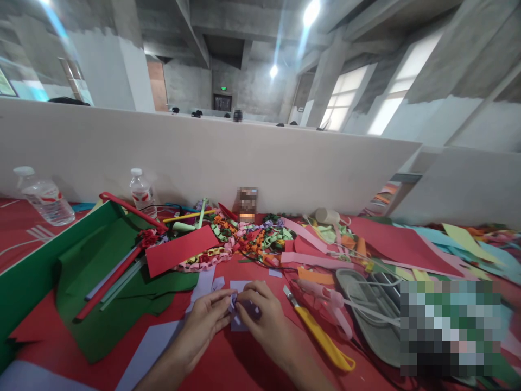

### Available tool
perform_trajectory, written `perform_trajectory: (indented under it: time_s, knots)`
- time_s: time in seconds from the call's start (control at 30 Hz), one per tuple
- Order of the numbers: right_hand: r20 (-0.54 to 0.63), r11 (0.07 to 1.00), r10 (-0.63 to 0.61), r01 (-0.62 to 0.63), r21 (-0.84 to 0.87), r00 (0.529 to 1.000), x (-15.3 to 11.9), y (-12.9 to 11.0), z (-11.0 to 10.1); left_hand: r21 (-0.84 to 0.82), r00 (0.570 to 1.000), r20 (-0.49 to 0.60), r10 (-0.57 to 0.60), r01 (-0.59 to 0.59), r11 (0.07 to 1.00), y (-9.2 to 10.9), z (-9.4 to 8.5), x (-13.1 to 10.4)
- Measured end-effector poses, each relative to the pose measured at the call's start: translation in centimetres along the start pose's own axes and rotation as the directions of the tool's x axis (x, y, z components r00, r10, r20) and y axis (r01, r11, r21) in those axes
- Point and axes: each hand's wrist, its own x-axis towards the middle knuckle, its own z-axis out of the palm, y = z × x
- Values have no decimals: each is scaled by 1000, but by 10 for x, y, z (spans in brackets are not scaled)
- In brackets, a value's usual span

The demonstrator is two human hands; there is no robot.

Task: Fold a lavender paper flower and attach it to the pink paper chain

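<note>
My left hand (208,316) and my right hand (262,315) meet low in the middle of the view. Between their fingertips is a small folded piece of purple paper (233,305), partly hidden by the fingers. Both hands are closed in a pinch on it. Beneath them lies a flat purple paper sheet (238,327) on the red table covering (228,369). Right of my right hand lies a yellow utility knife (319,334) with its blade out, and beyond it a pink glue gun (325,298).
A grey tray (358,326) with a white cable lies at the right. Paper chains (244,239) and coloured sheets pile up behind the hands. Green paper (97,304) and a red paper stick (109,282) lie left. Water bottles (142,193) stand before a white partition (195,152).
</note>
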Motion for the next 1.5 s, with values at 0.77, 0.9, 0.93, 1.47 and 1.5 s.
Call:
perform_trajectory:
  time_s: [0.77, 0.9, 0.93, 1.47, 1.5]
  knots:
    - [352, 712, -399, 527, -463, 847, 6, 4, -20, 23, 984, 81, -157, 156, 988, 4, -2, -5]
    - [351, 708, -414, 539, -456, 840, 7, 2, -21, 42, 976, 100, -194, 190, 981, 8, -5, -7]
    - [352, 708, -419, 543, -451, 837, 7, 3, -21, 47, 974, 107, -199, 194, 980, 9, -6, -7]
    - [-25, 952, 91, -79, 296, 996, 8, 0, -7, 110, 999, 46, 16, -21, 994, 8, -3, -1]
    - [-31, 943, 119, -103, 316, 992, 9, 1, -5, 143, 999, 44, 24, -30, 989, 7, -3, 0]
